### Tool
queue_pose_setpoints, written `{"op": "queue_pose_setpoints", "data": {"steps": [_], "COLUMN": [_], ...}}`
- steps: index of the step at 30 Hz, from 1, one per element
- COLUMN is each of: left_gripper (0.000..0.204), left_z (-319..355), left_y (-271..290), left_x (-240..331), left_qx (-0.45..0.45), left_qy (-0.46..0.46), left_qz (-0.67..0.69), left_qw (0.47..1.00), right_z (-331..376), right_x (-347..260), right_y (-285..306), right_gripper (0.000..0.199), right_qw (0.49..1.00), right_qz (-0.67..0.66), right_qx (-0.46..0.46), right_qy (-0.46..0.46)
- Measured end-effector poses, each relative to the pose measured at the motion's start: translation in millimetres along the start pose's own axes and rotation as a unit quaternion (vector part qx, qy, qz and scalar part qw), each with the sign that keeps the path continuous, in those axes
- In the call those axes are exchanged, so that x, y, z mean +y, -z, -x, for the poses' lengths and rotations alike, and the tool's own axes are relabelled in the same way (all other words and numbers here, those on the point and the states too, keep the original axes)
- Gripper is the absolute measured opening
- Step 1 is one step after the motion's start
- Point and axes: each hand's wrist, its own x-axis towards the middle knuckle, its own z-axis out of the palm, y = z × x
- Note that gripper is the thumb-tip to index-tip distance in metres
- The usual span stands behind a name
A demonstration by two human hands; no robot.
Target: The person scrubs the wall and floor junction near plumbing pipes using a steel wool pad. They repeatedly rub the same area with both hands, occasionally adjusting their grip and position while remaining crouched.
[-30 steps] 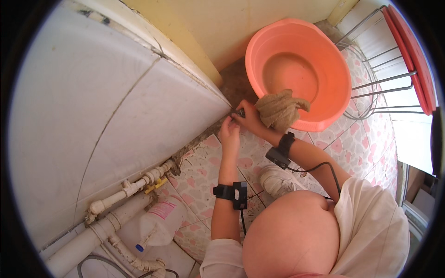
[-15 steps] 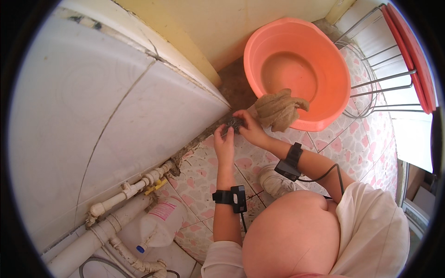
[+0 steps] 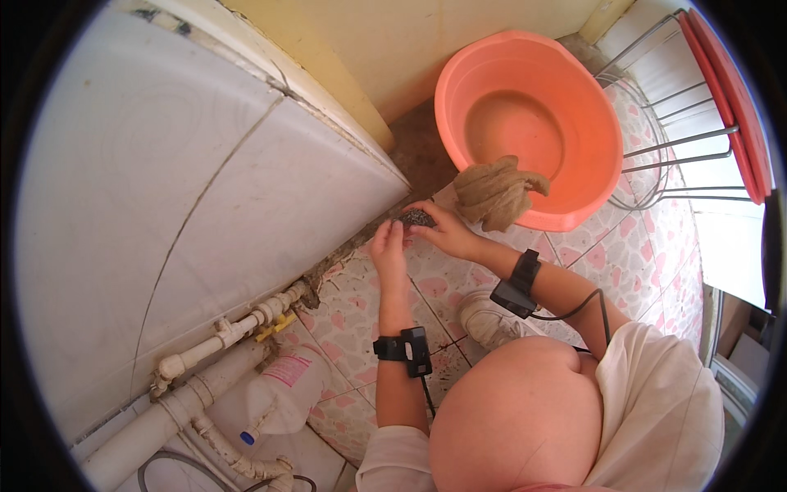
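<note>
Between my two hands is a dark grey, speckled steel wool scourer (image 3: 417, 218), held just above the tiled floor by the wall corner. My left hand (image 3: 388, 251) pinches its left end with thumb and fingers. On the other side, my right hand (image 3: 449, 234) has its fingers curled over the scourer and the thumb beneath. A brown cloth (image 3: 494, 197) hangs over the near rim of an orange plastic basin (image 3: 611, 156), just beyond my right hand.
White pipes (image 3: 197, 353) with a yellow valve handle (image 3: 276, 326) run along the wall at the left. A white jug with a blue cap (image 3: 287, 394) lies beside them. A metal-legged stool with a red seat (image 3: 721, 107) stands at the right. My shoe (image 3: 488, 320) rests on the pink-patterned floor.
My hands have turned the scourer slightly, so more of it shows between them. My left hand has shifted a little left and down. The basin and cloth appear unmoved.
</note>
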Motion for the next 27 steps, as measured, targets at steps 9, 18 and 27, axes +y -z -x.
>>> {"op": "queue_pose_setpoints", "data": {"steps": [9,18,27], "left_gripper": [0.014,0.015,0.024], "left_z": [13.1,21.3,16.2], "left_y": [-28.6,-40.0,-23.2], "left_x": [-4.6,5.7,-9.6], "left_qx": [0.032,0.031,0.006], "left_qy": [-0.197,-0.294,-0.235], "left_qz": [-0.169,-0.354,-0.293], "left_qw": [0.965,0.888,0.927], "right_z": [-2.8,-0.8,-16.1], "right_x": [17.4,12.5,34.6], "right_y": [-10.7,-14.4,1.3], "right_gripper": [0.034,0.034,0.036], "right_qw": [0.982,0.963,0.944], "right_qz": [-0.008,-0.225,0.245], "right_qx": [0.177,0.105,0.211], "right_qy": [-0.064,-0.102,0.064]}}
